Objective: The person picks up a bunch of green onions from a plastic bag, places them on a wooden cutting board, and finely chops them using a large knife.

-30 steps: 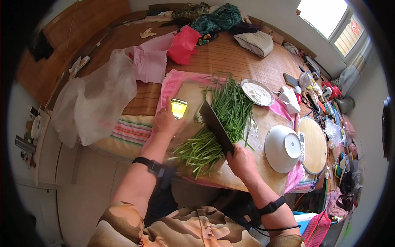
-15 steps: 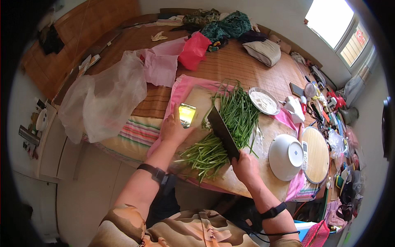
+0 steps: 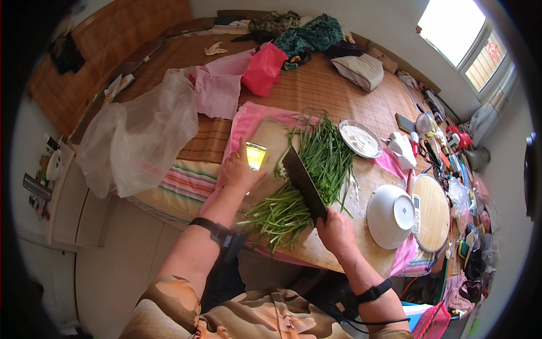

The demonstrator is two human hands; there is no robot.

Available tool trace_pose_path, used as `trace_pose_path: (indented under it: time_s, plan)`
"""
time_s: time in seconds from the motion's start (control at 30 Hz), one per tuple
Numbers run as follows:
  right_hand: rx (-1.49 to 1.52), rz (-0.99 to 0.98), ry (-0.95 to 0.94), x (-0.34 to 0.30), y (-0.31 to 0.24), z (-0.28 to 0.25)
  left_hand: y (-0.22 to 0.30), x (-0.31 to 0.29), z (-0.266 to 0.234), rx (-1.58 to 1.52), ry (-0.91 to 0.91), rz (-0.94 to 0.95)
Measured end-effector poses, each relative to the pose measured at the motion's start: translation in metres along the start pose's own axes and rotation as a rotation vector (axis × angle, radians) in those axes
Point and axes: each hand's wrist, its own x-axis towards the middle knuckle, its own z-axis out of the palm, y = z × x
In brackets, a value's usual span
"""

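My right hand (image 3: 337, 230) is closed round the handle of a cleaver (image 3: 305, 183), its dark broad blade slanting up and left over a pile of long green garlic chives (image 3: 324, 152). The pale stem ends (image 3: 276, 217) lie to the left of the blade, towards me. My left hand (image 3: 238, 170) is over a phone (image 3: 256, 156) with a bright yellow-green screen, index finger stretched along its left side and thumb apart. The hand hides the phone's lower part. Chives and phone are on a wooden board (image 3: 367, 209) with flour smears.
Right of the chives are a dish of white powder (image 3: 361, 139), an upturned white bowl (image 3: 389, 217), a remote (image 3: 416, 213) and a round wooden board (image 3: 433, 212). A clear plastic bag (image 3: 141, 135) and pink bags (image 3: 264, 68) lie left and beyond. Clutter lines the right edge.
The view has shifted slightly. My left hand has moved a little over the phone, its fingers lifting slightly. The cleaver stays almost in place in my right hand.
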Motion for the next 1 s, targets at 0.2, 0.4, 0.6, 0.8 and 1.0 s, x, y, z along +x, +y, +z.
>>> trace_pose_path:
  time_s: [0.2, 0.4, 0.6, 0.8, 1.0]
  plan:
    - [-0.021, -0.008, 0.009, 0.0019, 0.0019, 0.0029, -0.0003, 0.0032, 0.0041, -0.019, -0.004, -0.026]
    - [-0.017, 0.009, -0.001, 0.0017, 0.0025, 0.0041, -0.0012, 0.0016, 0.0063, -0.016, 0.032, -0.003]
    - [0.0, -0.02, -0.002, 0.0009, 0.0022, 0.0002, -0.0004, 0.0019, 0.0016, -0.026, 0.008, -0.02]
    - [-0.036, -0.007, 0.006, 0.0009, 0.0001, 0.0021, -0.0023, 0.004, 0.0041, -0.009, -0.031, -0.039]
    - [-0.025, -0.008, 0.029, 0.0006, 0.0029, 0.0009, 0.0008, 0.0032, 0.0014, -0.017, -0.03, -0.052]
